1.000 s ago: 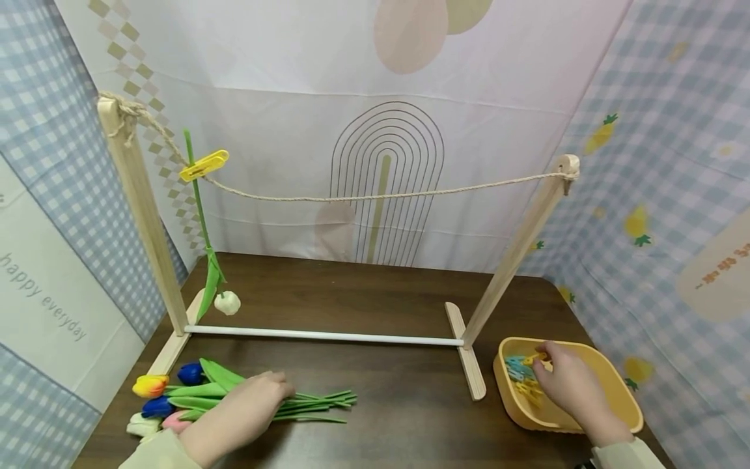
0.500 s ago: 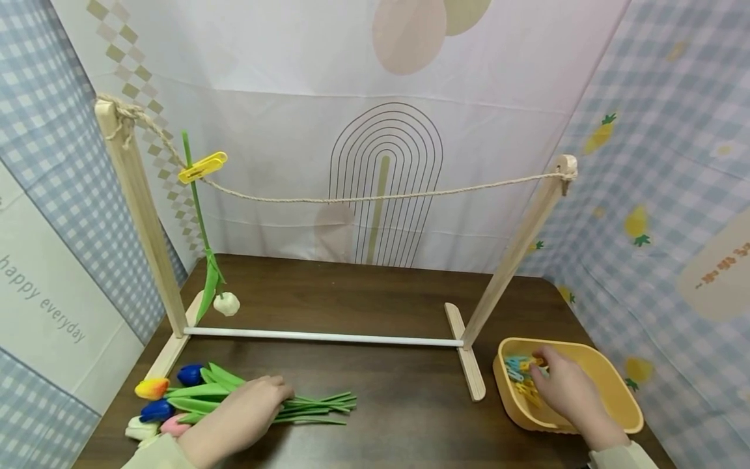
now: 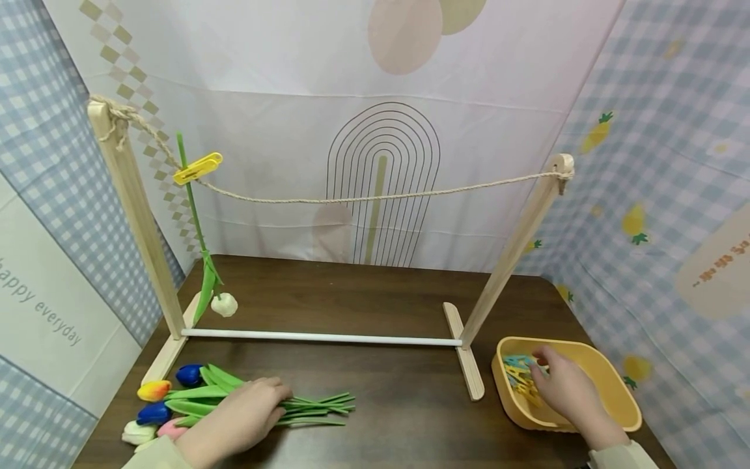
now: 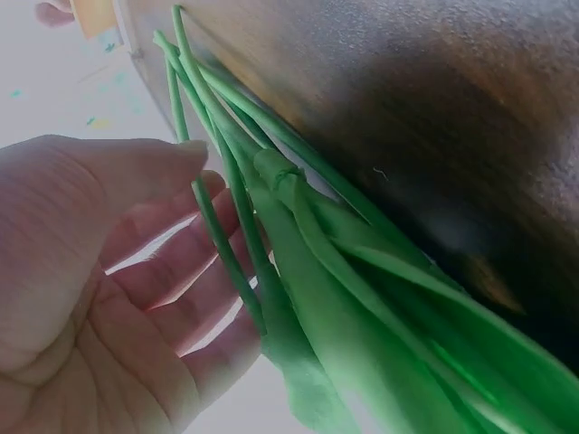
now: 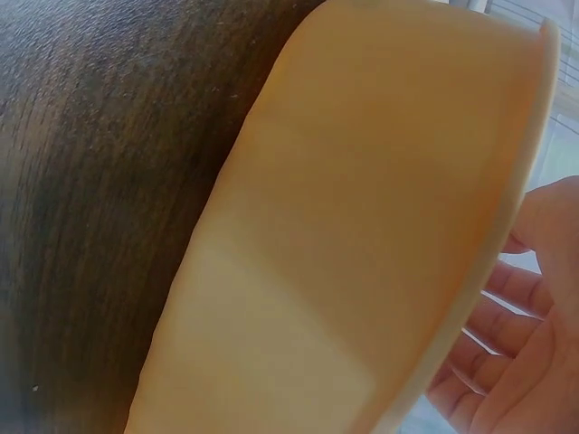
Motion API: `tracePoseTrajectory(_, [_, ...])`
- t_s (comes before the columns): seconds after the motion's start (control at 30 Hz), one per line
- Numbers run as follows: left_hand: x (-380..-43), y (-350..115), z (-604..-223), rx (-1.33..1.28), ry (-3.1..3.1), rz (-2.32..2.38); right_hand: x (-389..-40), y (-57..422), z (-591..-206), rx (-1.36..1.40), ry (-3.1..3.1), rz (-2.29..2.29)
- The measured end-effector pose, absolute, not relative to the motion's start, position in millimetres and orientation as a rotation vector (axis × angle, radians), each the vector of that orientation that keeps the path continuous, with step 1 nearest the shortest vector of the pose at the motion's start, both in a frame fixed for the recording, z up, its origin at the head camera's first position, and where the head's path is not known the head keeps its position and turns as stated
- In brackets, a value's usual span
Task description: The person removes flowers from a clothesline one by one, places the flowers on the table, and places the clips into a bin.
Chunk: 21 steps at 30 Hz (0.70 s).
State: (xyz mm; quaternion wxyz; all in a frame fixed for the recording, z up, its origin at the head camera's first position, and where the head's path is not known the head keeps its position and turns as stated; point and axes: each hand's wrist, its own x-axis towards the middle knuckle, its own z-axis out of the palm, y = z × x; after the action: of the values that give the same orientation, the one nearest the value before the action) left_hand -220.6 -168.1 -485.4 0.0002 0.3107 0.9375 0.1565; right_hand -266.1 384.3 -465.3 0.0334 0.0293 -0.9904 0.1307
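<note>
In the head view my left hand (image 3: 252, 410) lies over a bunch of artificial tulips, whose green stems (image 3: 322, 404) stick out to its right. The left wrist view shows thumb and fingers pinching one thin green stem (image 4: 214, 226) at the bunch's edge. My right hand (image 3: 571, 387) reaches into a yellow plastic basket (image 3: 615, 391), fingertips right at a pile of yellow clothespins (image 3: 523, 383) and light blue clothespins (image 3: 518, 362). In the right wrist view the basket's wall (image 5: 362, 199) hides those fingertips; I cannot tell whether they grip a clothespin.
A wooden frame stands behind, its left post (image 3: 137, 215) and right post (image 3: 515, 254) joined by a white rod (image 3: 322, 337). From its twine (image 3: 363, 198), a white tulip (image 3: 224, 304) hangs upside down by a yellow clothespin (image 3: 198, 169). Blue tulip heads (image 3: 155, 413) lie at left.
My right fingers have shifted slightly among the clothespins; a yellow one that was at the fingertips now lies lower in the pile. My left hand stays on the tulips.
</note>
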Motion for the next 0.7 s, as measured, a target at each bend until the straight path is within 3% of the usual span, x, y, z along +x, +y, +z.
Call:
tracePoseTrajectory(0.4, [-216,-177,-476,0.956,3.073,0.482,-265,344,-452,0.209,-2.851,0.450])
tracePoseTrajectory(0.7, [-217,-193,-448,0.833,3.313,0.615,-267,283,-434,0.551,-2.633,0.461])
